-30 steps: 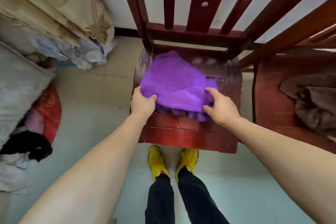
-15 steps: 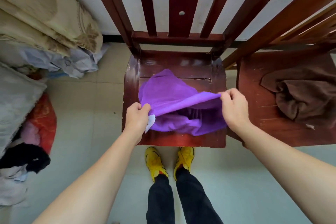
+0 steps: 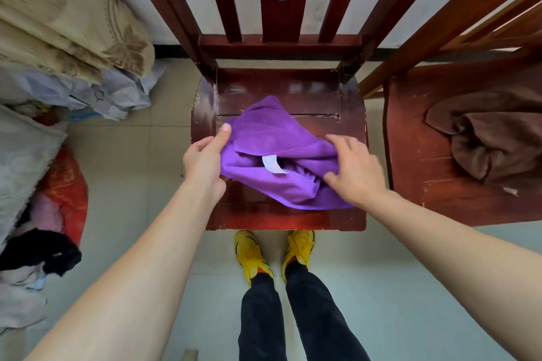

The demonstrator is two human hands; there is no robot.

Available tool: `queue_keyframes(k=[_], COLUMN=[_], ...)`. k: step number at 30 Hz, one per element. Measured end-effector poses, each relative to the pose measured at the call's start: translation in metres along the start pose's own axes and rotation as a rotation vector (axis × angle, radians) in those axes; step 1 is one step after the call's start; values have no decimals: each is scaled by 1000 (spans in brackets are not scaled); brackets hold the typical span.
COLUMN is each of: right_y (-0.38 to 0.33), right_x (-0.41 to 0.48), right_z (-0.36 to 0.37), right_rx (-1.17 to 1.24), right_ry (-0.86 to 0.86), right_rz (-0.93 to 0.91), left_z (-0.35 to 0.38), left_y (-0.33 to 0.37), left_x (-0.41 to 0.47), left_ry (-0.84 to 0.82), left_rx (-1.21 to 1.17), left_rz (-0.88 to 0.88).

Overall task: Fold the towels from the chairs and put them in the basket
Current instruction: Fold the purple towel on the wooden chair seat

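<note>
Seat holds the towel, bunched now, not stretched as before; my left hand pinches its left edge, right hand grips the right. Fold barely begun, I think.

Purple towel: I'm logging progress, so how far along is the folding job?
Done: nothing visibly folded or put away. In hand: left hand and right hand grip the bunched purple towel on the chair seat. Left: the brown towel, crumpled on the neighbouring chair.
</note>
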State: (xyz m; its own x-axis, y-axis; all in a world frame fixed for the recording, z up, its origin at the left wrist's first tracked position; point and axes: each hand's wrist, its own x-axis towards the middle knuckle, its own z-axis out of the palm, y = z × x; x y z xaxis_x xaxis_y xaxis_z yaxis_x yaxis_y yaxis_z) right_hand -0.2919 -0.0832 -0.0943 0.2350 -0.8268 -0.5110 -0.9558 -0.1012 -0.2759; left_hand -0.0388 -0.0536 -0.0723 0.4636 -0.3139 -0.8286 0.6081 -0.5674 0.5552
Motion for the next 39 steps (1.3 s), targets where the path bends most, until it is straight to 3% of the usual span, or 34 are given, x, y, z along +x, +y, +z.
queue_keyframes(k=[2,5,8,11,14,16,19,23,25,28,30,33,36,39], right_y=[-23,-41,-30,3,39,55,63,44,34,20,19,39,66,77], right_x=[8,20,25,32,36,35,34,35,35,30,24,16,10,14], right_z=[10,16,8,-9,-23,-23,-7,8,16,20,10,-19,-46,-62], right_rx=[5,39,338,613,694,648,495,506,454,508,574,587,606,689], right_ry=[-52,-122,43,291,407,351,174,101,25,-44,69,295,463,598], right_rz=[-136,-108,82,376,649,714,646,484,459,378,313,292,341,447], left_z=[-9,-30,-56,-76,-90,-94,-90,-57,-38,-21,-13,-8,-12,-17], left_y=[-7,-13,-14,-14,-17,-19,-27,-28,-27,-34,-38,-29,-9,15], left_x=[1,0,-1,3,8,8,13,33,46,53,47,43,44,47], left_ry=[-78,-116,-129,-162,44,171,111,64,115,55,30,126,243,372], left_rx=[86,226,469,940,1285,1317,1468,1236,1053,1018,992,744,427,313], left_rz=[-38,-24,78,211,330,259,215,386,310,141,179,276,283,339])
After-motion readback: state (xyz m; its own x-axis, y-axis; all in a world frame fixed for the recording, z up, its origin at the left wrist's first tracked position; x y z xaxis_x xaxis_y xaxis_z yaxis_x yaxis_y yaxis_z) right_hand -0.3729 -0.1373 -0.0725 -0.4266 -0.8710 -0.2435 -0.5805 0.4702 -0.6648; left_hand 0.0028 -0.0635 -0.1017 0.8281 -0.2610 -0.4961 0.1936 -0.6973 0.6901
